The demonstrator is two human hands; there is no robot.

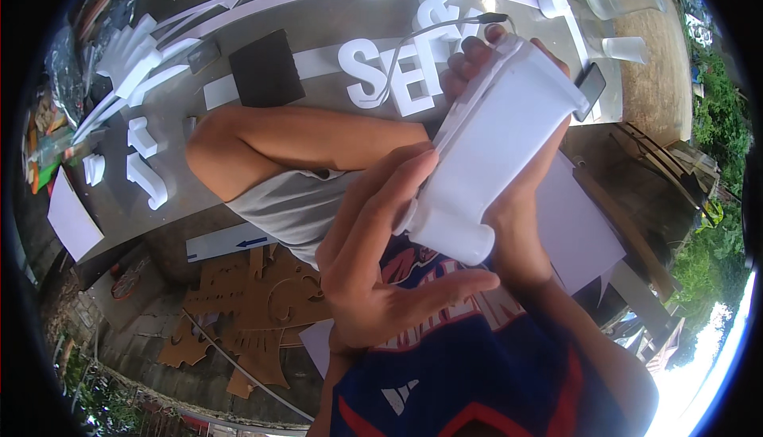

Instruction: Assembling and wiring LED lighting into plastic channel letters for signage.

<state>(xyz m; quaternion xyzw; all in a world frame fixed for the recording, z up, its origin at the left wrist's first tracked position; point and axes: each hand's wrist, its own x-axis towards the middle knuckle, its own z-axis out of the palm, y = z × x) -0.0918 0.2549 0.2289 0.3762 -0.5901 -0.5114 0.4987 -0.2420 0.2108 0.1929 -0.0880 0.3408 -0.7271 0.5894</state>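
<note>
A white block letter (509,135) with flared ends is tilted in front of my chest. My right hand (520,186) supports it from behind and along its right side, its fingertips curling round the upper end. At the lower left, my left hand (369,234) has its fingers stretched along the letter's edge, apparently touching it, with the thumb spread apart below. The letter's far side and part of my right palm are hidden. Close to the right fingertips is the black end (493,18) of a thin cable.
Several white block letters (389,79) stand on the grey table (179,178), beside a dark square sheet (266,69). White curved pieces (147,182) lie at the left. A phone (590,91) and clear glasses (624,49) are at the right; brown cut-out boards (262,294) lie below.
</note>
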